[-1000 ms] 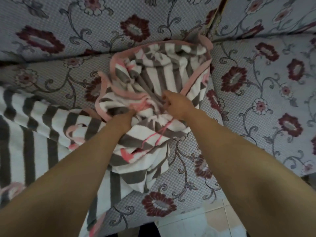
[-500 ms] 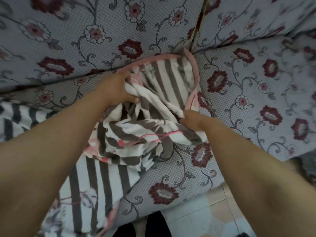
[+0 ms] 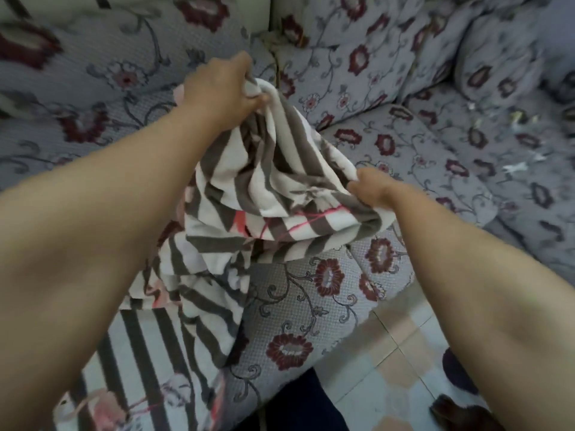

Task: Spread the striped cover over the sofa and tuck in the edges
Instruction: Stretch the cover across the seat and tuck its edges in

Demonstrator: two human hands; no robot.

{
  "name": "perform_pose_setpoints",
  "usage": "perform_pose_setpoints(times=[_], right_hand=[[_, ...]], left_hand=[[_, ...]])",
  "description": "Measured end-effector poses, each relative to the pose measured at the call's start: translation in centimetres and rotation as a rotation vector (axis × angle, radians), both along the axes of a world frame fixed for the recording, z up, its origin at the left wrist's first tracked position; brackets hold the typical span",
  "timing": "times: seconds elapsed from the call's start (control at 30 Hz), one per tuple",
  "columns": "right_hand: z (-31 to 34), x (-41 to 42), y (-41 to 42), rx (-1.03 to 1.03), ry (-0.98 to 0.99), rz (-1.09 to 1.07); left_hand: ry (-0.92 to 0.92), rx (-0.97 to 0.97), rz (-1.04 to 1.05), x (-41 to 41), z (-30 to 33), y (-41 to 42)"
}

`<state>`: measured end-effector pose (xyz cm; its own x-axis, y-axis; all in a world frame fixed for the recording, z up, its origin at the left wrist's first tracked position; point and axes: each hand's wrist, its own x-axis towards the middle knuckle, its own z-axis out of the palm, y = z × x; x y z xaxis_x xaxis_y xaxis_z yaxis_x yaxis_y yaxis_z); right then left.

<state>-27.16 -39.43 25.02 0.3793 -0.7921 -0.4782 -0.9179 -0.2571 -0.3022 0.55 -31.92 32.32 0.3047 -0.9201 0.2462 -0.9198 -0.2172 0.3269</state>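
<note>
I see my left hand [image 3: 224, 88] gripping a bunched edge of the striped cover [image 3: 267, 188] up near the sofa [image 3: 420, 157] backrest, while my right hand [image 3: 371, 186] grips another fold lower, above the floral seat.

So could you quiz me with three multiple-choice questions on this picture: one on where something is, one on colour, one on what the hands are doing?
1. Which hand is nearer the sofa back?
A. left hand
B. right hand
C. both level

2. What colours are the cover's stripes?
A. blue and yellow
B. grey-brown and white
C. green and black

3. What state is the cover in?
A. spread flat over the seat
B. bunched, held by both hands
C. lying on the floor

Answers:
1. A: the left hand is farther up by the sofa back than the right hand.
2. B: the cover shows these stripes.
3. B: both hands grip its gathered folds.
</note>
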Motion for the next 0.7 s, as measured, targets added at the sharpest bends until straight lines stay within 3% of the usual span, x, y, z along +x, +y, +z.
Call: perform_pose_setpoints(times=[0.07,0.17,0.27,0.43,0.7], right_hand=[[0.4,-0.9,-0.8,-0.036,-0.054,-0.077],[-0.6,-2.0,-2.4,-0.055,-0.130,-0.171],[-2.5,-3.2,-5.1,-0.087,-0.147,-0.246],[-5.7,-5.8,-12.1,-0.160,-0.157,-0.339],[-10.0,-11.9,-24.3,-0.303,-0.230,-0.577]], left_hand=[[-0.028,0.011,-0.029,-1.7,1.1,-2.2],[0.087,0.030,-0.056,-3.5,0.6,-5.4],[0.203,0.102,-0.097,-5.5,-1.4,-8.7],[0.199,0.174,-0.141,-10.0,-5.2,-17.0],[0.388,0.264,-0.174,-15.8,-11.4,-29.4]])
